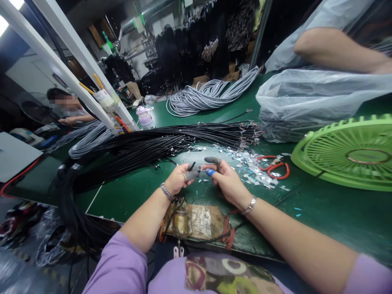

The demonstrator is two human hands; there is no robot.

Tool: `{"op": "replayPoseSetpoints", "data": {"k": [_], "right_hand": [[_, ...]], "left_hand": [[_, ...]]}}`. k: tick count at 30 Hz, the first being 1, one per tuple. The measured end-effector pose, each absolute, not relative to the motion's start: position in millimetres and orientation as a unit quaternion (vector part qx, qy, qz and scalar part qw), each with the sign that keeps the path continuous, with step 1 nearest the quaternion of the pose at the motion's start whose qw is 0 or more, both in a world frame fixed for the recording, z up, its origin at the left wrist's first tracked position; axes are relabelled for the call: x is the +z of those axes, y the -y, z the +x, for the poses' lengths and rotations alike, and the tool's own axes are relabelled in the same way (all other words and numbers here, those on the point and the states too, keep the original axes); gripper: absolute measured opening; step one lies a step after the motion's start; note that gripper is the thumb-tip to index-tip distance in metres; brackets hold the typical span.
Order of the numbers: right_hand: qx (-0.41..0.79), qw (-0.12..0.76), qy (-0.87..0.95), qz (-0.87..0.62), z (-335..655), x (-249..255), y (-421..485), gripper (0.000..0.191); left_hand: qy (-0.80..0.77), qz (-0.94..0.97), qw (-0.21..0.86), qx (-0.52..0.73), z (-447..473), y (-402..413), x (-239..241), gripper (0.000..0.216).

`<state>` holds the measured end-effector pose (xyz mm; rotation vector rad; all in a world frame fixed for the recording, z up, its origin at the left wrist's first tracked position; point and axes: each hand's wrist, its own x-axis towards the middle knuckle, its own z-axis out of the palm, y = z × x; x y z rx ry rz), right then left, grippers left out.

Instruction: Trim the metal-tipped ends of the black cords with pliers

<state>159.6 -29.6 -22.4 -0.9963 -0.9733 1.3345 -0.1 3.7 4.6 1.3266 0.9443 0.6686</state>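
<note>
My left hand point(181, 178) is closed on the end of a black cable point(192, 166), with grey covers on some fingertips. Close beside it, my right hand point(225, 179) has its fingers bent towards the cable's stripped end; a blue cover sits on its thumb and grey on a finger. Whether the right fingers pinch the thin wires is too small to make out. Behind both hands lies a large bundle of black cables point(159, 141), many with bared coloured wire ends. Foil and plastic scraps point(252, 169) are scattered to the right, beside red-handled scissors point(281, 170).
A green fan point(346, 155) stands at the right, near a clear plastic bag point(306, 98). Coiled grey cables point(211, 96) and a lilac bottle point(144, 117) are farther back. A taped block point(202, 220) sits at the front edge. Two other people work nearby.
</note>
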Motion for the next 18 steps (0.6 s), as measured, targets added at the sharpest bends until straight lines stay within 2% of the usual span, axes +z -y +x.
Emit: {"op": "replayPoseSetpoints", "data": {"k": [6,11,15,18], "right_hand": [[0.488,0.606,0.468,-0.420,161.0,-17.9,31.6,0.037],[0.393,0.580,0.575,-0.423,159.9,-17.2,36.8,0.025],[0.354,0.624,0.539,-0.441,165.5,-21.9,29.8,0.030],[0.378,0.591,0.551,-0.452,169.4,-25.7,23.5,0.034]], "left_hand": [[-0.424,0.580,0.639,0.275,3.0,-4.5,3.8,0.057],[-0.423,0.599,0.633,0.246,5.4,-2.4,2.8,0.047],[-0.429,0.570,0.645,0.274,0.8,-5.1,1.9,0.052],[-0.432,0.561,0.645,0.288,-2.3,-7.8,1.7,0.056]]}}
